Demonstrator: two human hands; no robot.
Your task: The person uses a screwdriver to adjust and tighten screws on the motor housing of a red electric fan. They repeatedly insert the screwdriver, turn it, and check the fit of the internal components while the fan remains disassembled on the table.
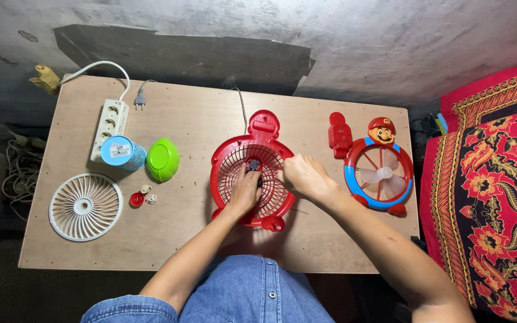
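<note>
Denim sleeves lead to both hands, the left hand (245,190) pressed on, the right hand (302,175) pinching, the red plastic fan grille (252,170) mid-surface, its white slatted cover (85,207) already laid aside.

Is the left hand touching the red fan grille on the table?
Touching. The head view shows the left hand resting on the red fan grille, its fingers at the dark centre part, with no gap visible.

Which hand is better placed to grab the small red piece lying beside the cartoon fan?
Right. The right hand is at the red grille's right side, nearest the small red piece; the left hand is farther away.
</note>
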